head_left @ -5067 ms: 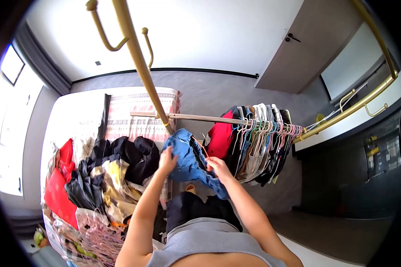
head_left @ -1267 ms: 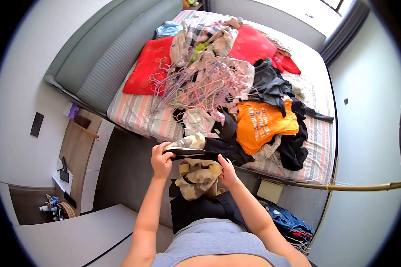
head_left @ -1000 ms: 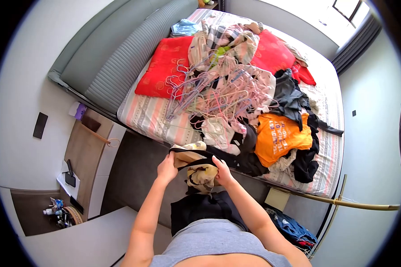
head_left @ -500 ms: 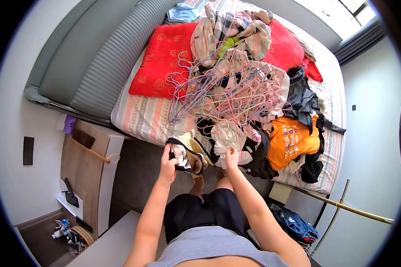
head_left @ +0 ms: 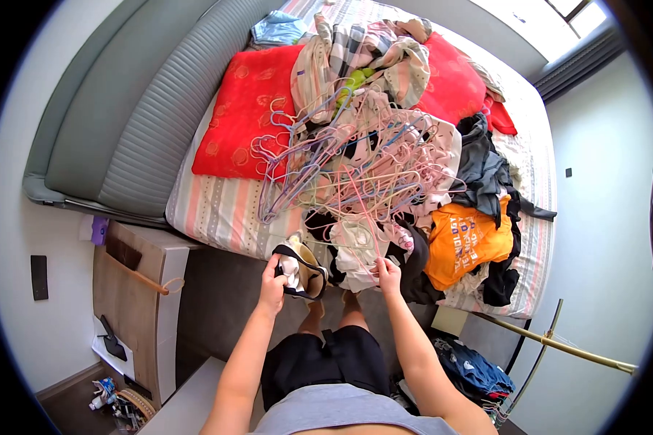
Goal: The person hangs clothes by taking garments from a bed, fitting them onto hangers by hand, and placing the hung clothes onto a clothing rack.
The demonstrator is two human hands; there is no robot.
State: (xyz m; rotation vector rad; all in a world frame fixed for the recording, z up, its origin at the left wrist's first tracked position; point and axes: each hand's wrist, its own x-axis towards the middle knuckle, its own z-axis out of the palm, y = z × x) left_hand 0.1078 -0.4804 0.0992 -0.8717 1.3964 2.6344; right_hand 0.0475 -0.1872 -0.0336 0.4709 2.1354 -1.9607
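Observation:
My left hand (head_left: 272,288) is closed on the black rim of a beige bag-like item (head_left: 310,271). White cloth (head_left: 290,271) shows inside its opening. Fingers of my right hand (head_left: 388,277) pinch the lower end of a pink clothes hanger (head_left: 361,210) at the bed's near edge. A crumpled white garment (head_left: 355,250) lies just left of those fingers; whether they also touch it I cannot tell. Beyond both hands spreads a tangled heap of hangers (head_left: 370,156) in pink, purple, blue and green.
The bed (head_left: 214,206) also holds red cushions (head_left: 243,112), an orange shirt (head_left: 468,243) and dark clothes (head_left: 479,170). A wooden cabinet (head_left: 134,290) stands to the left. At lower right, a pole (head_left: 559,342) juts out above folded jeans (head_left: 475,366).
The view has shifted, so the bed sits lower and further left. My right hand has moved right, from beside the white garment to the pink hanger. My left hand keeps its hold.

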